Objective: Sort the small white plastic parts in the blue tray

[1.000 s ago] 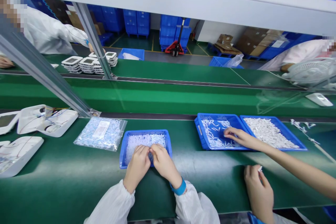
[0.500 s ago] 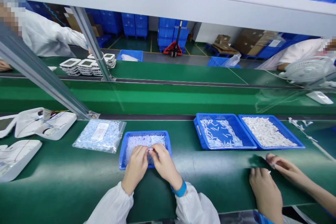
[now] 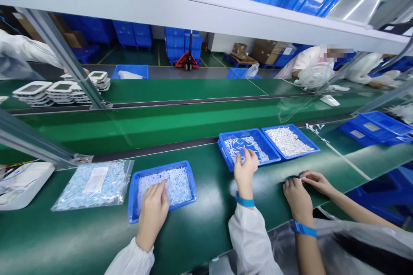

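Observation:
My left hand (image 3: 154,206) is at the near side of a small blue tray (image 3: 192,180) full of tiny pale-blue and white plastic pieces. Its fingers are pressed together above the pieces; whatever they pinch is too small to make out. To the right, my right hand (image 3: 245,169), with a blue wristband, reaches over the near edge of another blue tray (image 3: 222,148). Loose slim white pieces (image 3: 254,144) lie in that tray. The thumb and fingers of this hand are apart, and nothing shows between them.
A clear bag of pale-blue pieces (image 3: 111,191) lies left of the small tray. Beside the right tray sits a blue tray of white pieces (image 3: 287,142). A co-worker's hands (image 3: 298,193) are close on my right. A metal post (image 3: 35,137) slants at left.
My hands, earlier together over the small tray around a small white piece, have parted. The right has moved to the tray on the right; the left stays at the small tray. The view has turned right.

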A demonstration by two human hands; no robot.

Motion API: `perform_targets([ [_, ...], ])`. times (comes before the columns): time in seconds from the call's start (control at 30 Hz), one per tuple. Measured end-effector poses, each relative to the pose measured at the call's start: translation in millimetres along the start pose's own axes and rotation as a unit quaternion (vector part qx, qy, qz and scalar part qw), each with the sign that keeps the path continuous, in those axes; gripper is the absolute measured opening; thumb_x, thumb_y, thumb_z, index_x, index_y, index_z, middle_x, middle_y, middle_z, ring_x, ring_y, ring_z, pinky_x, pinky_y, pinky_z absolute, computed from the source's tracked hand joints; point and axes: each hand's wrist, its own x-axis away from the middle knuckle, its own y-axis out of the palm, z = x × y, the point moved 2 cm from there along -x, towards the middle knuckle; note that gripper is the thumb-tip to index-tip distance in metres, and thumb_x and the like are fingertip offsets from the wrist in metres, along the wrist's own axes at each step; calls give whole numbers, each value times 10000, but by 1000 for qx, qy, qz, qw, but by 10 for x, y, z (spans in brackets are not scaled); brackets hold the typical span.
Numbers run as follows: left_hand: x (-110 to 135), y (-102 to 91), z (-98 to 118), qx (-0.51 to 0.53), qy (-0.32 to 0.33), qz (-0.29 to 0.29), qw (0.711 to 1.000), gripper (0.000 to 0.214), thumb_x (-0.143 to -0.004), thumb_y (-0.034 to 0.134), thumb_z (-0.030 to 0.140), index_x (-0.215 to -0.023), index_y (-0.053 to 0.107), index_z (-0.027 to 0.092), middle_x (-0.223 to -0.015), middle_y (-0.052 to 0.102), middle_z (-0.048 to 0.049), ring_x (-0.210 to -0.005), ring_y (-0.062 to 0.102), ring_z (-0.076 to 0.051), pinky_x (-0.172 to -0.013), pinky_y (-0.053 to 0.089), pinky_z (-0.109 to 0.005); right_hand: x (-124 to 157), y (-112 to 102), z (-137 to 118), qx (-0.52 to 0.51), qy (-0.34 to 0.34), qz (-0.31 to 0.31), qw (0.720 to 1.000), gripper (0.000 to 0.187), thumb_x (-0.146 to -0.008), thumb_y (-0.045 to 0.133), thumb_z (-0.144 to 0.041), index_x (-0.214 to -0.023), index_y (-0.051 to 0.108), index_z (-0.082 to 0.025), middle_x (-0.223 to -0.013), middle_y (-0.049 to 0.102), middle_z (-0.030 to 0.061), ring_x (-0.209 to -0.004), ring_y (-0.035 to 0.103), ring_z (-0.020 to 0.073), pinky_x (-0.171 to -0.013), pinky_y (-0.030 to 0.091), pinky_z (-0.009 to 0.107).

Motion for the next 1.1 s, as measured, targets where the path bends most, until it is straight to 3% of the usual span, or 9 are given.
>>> perform_targets([
  [0.17,-12,-22,8,0,-18,9,1000,301,-878,385,139,-1115,570,149,-988,625,-96,-962,569,-236,-873,455,-420,37,-142,190,15,12,10,1000,275,-818,440,-265,-932,638,-112,-1027,577,175,-1004,512,297,-905,367,478],
  [0.37,-53,-141,-70,-32,-26,3,999,350,-808,387,55,-1065,601,157,-942,655,-79,-913,576,-228,-794,458,-390,546,47,-546,-63,-156,-239,956,237,-922,430,-257,-1026,626,-173,-1067,602,117,-980,568,222,-879,457,424],
  [0.57,-40,-212,-214,-122,-16,-32,992,324,-759,438,62,-988,642,168,-915,664,-85,-895,569,-257,-780,450,-409,673,-271,-774,-92,-207,-275,934,286,-916,509,-321,-1162,554,-182,-1195,557,91,-1003,574,189,-851,504,395],
  [0.67,-32,-158,-280,-118,-13,-27,993,319,-736,470,69,-987,643,163,-911,658,-90,-890,573,-249,-831,451,-421,393,-706,-345,-103,-210,-244,941,322,-960,340,-298,-928,649,-214,-1149,587,81,-1123,504,273,-884,436,502],
  [0.8,-43,-85,-326,-111,-34,-28,993,274,-712,473,44,-889,653,150,-853,644,-86,-861,574,-234,-829,457,-404,-51,-1194,820,-117,-225,-164,953,365,-883,381,-320,-551,531,-286,-887,620,120,-1179,432,277,-998,249,567],
  [0.87,-47,-70,-334,-92,-48,-28,994,231,-722,464,39,-806,649,148,-800,635,-81,-828,569,-226,-792,469,-388,-179,-1280,1333,-94,-201,-187,957,317,-842,434,-322,-532,496,-302,-812,604,131,-1197,408,281,-1038,166,578],
  [0.93,-43,-70,-338,-66,-57,-19,996,199,-754,460,64,-734,636,156,-750,624,-74,-791,562,-222,-750,476,-383,-209,-1291,1482,-82,-208,-195,955,307,-832,439,-307,-531,497,-308,-777,597,135,-1205,397,286,-1043,134,592],
  [1.0,-34,-79,-338,-43,-59,-5,997,195,-782,462,101,-695,623,170,-717,614,-65,-763,557,-219,-717,477,-383,-124,-1216,1165,-94,-230,-181,952,313,-843,424,-290,-548,526,-306,-814,607,133,-1219,385,290,-1032,159,603],
  [1.1,-22,-99,-327,-26,-50,7,998,194,-791,464,115,-683,612,181,-711,608,-55,-744,552,-211,-702,476,-379,237,-849,87,-115,-233,-230,938,316,-884,403,-264,-666,631,-290,-1030,620,111,-1204,414,303,-962,304,591],
])
